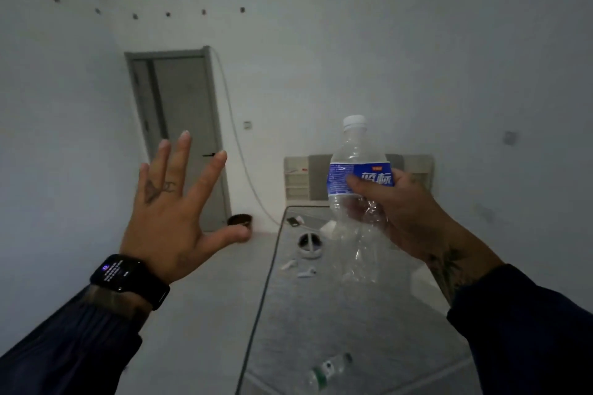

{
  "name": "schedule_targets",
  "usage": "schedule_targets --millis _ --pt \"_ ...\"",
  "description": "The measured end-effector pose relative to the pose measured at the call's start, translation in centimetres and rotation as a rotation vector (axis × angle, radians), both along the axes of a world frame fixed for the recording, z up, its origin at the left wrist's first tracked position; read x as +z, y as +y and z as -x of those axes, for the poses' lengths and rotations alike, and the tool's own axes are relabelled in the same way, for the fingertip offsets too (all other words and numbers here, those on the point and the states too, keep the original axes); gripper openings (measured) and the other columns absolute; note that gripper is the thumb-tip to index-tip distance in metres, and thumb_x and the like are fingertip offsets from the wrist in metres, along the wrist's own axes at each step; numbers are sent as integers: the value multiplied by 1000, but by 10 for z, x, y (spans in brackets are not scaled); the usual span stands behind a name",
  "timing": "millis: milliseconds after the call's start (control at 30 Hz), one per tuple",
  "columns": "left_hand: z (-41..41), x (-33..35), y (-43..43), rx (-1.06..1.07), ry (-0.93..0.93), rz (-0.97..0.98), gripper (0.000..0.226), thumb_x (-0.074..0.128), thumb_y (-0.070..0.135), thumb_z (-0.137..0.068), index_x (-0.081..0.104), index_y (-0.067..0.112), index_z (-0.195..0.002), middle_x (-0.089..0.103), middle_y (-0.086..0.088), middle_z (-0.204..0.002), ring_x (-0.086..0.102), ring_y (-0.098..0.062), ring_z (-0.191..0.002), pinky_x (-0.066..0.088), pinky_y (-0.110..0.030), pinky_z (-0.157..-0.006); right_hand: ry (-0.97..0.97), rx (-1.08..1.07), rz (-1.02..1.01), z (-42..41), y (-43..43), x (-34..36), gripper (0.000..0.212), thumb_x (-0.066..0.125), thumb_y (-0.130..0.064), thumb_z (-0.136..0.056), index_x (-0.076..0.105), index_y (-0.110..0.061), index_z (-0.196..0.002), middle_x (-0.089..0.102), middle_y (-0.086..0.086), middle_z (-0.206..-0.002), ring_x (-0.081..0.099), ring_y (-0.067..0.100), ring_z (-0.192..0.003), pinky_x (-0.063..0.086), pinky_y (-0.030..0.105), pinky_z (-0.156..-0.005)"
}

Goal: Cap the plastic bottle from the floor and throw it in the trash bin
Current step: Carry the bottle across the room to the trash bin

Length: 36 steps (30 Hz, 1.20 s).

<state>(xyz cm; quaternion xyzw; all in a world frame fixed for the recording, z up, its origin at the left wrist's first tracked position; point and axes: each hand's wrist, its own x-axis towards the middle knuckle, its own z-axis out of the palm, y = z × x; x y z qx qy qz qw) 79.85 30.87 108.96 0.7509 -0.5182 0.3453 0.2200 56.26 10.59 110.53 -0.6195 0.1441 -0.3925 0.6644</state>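
Observation:
A clear plastic bottle (356, 189) with a blue label is held upright in my right hand (398, 218), which grips it around the label and crumpled middle. A white cap (354, 121) sits on its neck. My left hand (179, 202) is raised to the left of the bottle, palm away from me, fingers spread, holding nothing; a dark smartwatch is on that wrist. A small dark round bin (240, 221) stands on the floor by the door, just past my left thumb.
A grey bed (321, 314) stretches ahead with its headboard (298, 176) against the far wall. On it lie earbuds (300, 269), a round white case (309, 245), a phone (292, 221) and another clear bottle (327, 370). A grey door (186, 137) is at the left.

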Motion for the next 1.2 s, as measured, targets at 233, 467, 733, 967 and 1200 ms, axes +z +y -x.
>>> schedule_targets --millis 233,467,733,967,1200 --pt "-147 2 116 142 -38 -27 102 28 92 -66 2 42 -152 -12 -5 -165 -15 -27 -150 7 -62 -117 -9 148 -45 -189 86 -7 33 75 -16 -76 67 -2 -105 76 13 -89 74 25 -77 58 34 -67" --pt "-257 -4 179 195 -39 -39 102 30 91 -67 5 41 -152 -9 -6 -165 -12 -29 -151 6 -61 -117 10 185 -72 -316 139 -16 36 76 -14 -77 65 -2 -110 75 18 -100 74 28 -82 59 34 -67" --pt "-344 -18 174 144 -43 -64 102 33 89 -69 9 37 -153 -6 -6 -165 -8 -30 -151 8 -59 -118 51 165 -70 -403 147 -31 45 78 -12 -68 64 -3 -110 71 22 -107 72 35 -91 59 37 -69" --pt "-433 -32 120 126 -62 -81 100 32 89 -69 4 40 -153 -7 -6 -165 -10 -29 -151 4 -56 -119 41 140 -62 -488 99 -49 33 75 -6 -76 65 -2 -107 73 22 -104 72 33 -86 60 36 -69" --pt "-553 -31 34 118 -68 -120 99 29 90 -69 0 43 -152 -10 -4 -165 -12 -27 -151 -2 -52 -118 45 99 -74 -598 18 -62 36 74 -9 -77 64 -1 -110 73 21 -103 72 34 -89 60 36 -71"
